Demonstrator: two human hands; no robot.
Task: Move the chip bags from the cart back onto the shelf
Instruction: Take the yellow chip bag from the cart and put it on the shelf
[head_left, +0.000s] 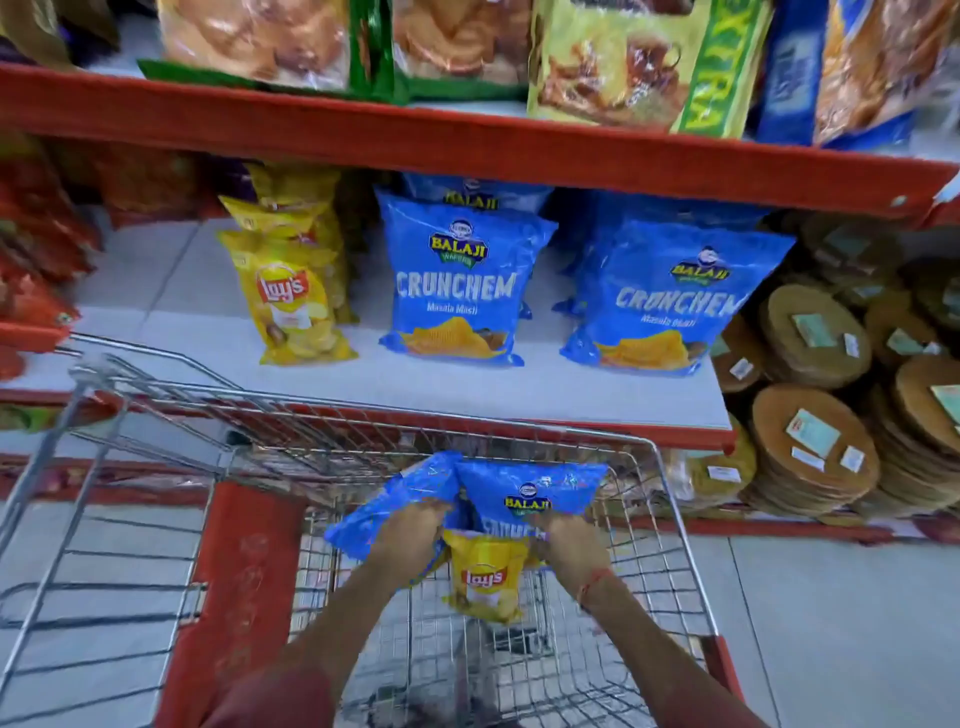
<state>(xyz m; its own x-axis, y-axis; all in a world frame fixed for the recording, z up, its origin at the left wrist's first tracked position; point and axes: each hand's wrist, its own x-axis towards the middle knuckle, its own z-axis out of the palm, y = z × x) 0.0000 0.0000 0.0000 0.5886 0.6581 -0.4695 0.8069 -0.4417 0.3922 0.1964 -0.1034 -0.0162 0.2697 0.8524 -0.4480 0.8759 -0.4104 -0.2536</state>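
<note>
Gripping chip bags in the cart (670, 499)
Left hand (410, 530) and right hand (569, 540) are clamping light, crushable blue Balaji bags (530, 493) at 6 o'clock, best held by edges.

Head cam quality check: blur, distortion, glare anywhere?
Head view: wide-angle bend bows the red shelf edge; left hand and right hand are motion-smeared on the blue bags, the yellow bag softer too; shelf bags read sharp; mild sheen on upper packets; edges soft.
</note>
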